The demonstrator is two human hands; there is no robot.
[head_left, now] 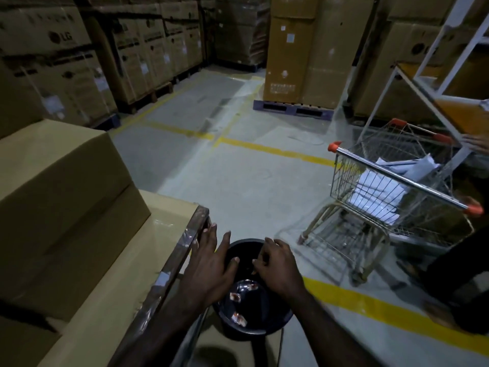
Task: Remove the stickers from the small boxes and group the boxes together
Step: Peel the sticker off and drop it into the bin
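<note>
Two hands hover over a black bin (252, 328) that stands on the floor (238, 181), just right of a taped cardboard surface (111, 300). The left hand (209, 268) is held flat above the bin's left rim with its fingers straight and spread, holding nothing. The right hand (277, 268) is above the bin's far rim with its fingers curled downward; whether the fingertips pinch anything cannot be told. Inside the bin lie several small red-and-white stickers (238, 317); their print is too small to read. No small boxes can be made out.

Left of the bin, a large plain carton (60, 207) rests on the cardboard surface. Beyond it, stacked cartons (53, 62) carry the printed brand "LG" and white labels that are not legible. Right of the bin stands a wire shopping trolley (397, 197) with orange handle caps, holding white sheets and packets (378, 192). Yellow lines (277, 149) mark the floor beyond the bin.
</note>
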